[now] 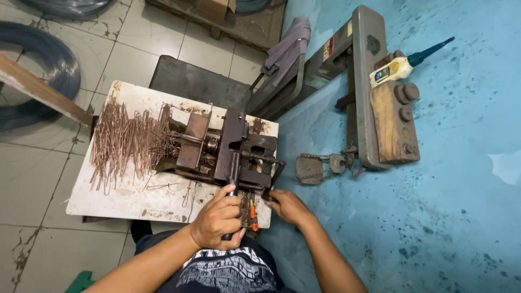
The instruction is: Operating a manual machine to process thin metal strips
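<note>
Left hand [218,220] grips the dark steel bending jig's [228,149] black lever handle [232,187] | right hand [288,206], curled at jig's 4 o'clock, grip unclear | pull squarely, keep fingers clear.

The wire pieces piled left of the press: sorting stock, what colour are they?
Coppery reddish-brown wire pieces, seen best in the head view.
</note>
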